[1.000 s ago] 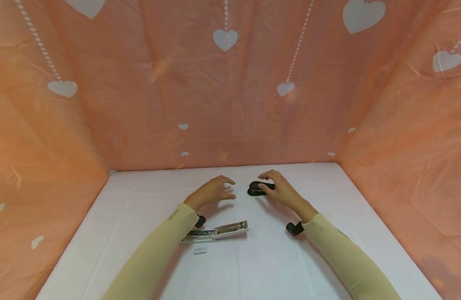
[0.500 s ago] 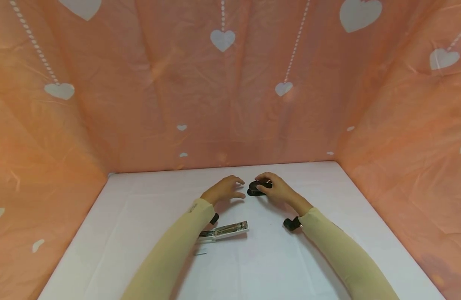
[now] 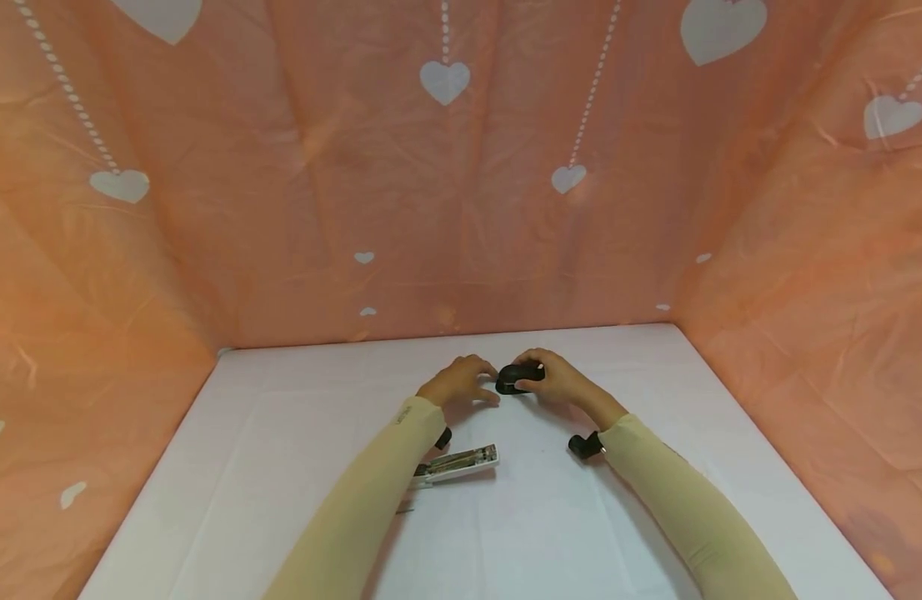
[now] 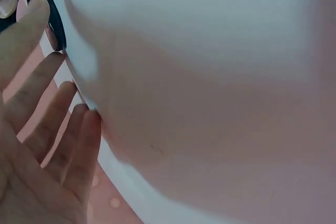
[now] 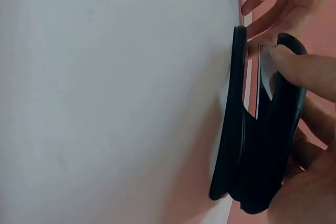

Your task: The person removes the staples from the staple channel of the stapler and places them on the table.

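Observation:
A black stapler (image 3: 510,377) stands on the white table toward its far side. My right hand (image 3: 564,383) grips its upper arm from the right, with fingers and thumb on either side. In the right wrist view the stapler (image 5: 262,150) shows a gap between its base and its upper arm, with a metal strip in between. My left hand (image 3: 458,383) is at the stapler's left end, thumb and fingers spread apart and holding nothing. In the left wrist view its fingertips reach down to the tabletop, close to the black stapler (image 4: 52,17).
A white stapler (image 3: 461,462) lies opened out on the table (image 3: 536,533), partly hidden by my left sleeve (image 3: 363,492). Just in front of it, a thin strip (image 3: 405,511) shows beside the sleeve. Orange cloth (image 3: 461,208) with hearts encloses the table's back and sides.
My left hand has moved right, up to the black stapler's left end. My right hand has closed further round the stapler. The left sleeve now covers more of the white stapler.

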A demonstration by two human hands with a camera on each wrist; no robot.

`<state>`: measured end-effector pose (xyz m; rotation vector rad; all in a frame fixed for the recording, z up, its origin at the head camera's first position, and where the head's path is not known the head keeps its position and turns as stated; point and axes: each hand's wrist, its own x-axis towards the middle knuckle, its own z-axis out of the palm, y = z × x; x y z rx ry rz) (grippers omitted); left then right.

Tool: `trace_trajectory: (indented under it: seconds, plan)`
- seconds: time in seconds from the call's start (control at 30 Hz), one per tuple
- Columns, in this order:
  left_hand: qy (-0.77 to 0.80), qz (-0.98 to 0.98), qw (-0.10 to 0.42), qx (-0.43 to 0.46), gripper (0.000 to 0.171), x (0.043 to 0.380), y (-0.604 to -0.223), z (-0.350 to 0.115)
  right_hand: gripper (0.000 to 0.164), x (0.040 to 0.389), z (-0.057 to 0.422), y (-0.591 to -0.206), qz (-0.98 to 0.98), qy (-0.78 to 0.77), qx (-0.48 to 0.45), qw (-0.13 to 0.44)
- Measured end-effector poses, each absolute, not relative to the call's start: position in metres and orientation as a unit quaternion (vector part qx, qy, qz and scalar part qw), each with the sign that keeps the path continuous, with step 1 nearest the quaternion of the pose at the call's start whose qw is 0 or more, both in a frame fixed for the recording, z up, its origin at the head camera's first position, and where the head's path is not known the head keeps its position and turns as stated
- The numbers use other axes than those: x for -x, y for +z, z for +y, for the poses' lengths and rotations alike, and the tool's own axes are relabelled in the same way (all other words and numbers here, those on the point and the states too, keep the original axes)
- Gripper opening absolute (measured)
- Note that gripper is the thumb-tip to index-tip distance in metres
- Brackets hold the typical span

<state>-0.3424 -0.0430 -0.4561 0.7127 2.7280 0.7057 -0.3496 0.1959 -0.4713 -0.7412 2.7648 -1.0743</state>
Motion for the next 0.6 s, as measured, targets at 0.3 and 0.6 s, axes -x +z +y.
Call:
trace_trajectory:
  seconds: [0.3,0.6]
  plan:
    - [0.235,0.95,0.073,-0.191,0.039,0.342,-0.456,-0.03,0.035,0.35,0.197,-0.477,0.904,-0.349,0.246,0.018]
    - [0.241,0.958,0.04,-0.151,0.036,0.339,-0.459,-0.018,0.033,0.348,0.199,-0.481,0.907,-0.331,0.259,0.006]
